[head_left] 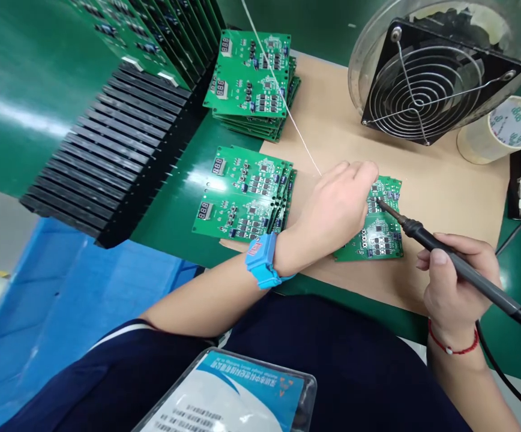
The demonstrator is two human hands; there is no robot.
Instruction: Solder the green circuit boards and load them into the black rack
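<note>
Apparently you are partway through one board: the green circuit board dotted with small dark components [389, 231] lies flat on the brown paper sheet [445, 186] that covers part of the green desk [323, 24], just in front of you. The metal tip of the dark, pen-shaped soldering iron [476, 276] sits at one component, touching or just above it; which joints are finished is too small to tell. To the left you have a fanned stack of green boards with white-framed digit displays [242, 201], and beyond it a taller stack of similar boards [237, 66]; one pile may be done and the other waiting, but nothing shows which. More upright green boards [138, 36] stand in the black slotted rack [107, 150] farther left. The grip of your right hand [461, 294] is clamped round the iron's handle. The fingers of your left hand [339, 201] are drawn together over the board's left part, and a thin white wire [303, 141] runs down to them; your fingertips are hidden, so I cannot tell whether that grip clamps the wire. Your iron's long axis slants from lower right to upper left, tip pointing leftward and away from you. The board's near edge runs roughly left to right; with your hand covering part, its long axis cannot be judged.
</note>
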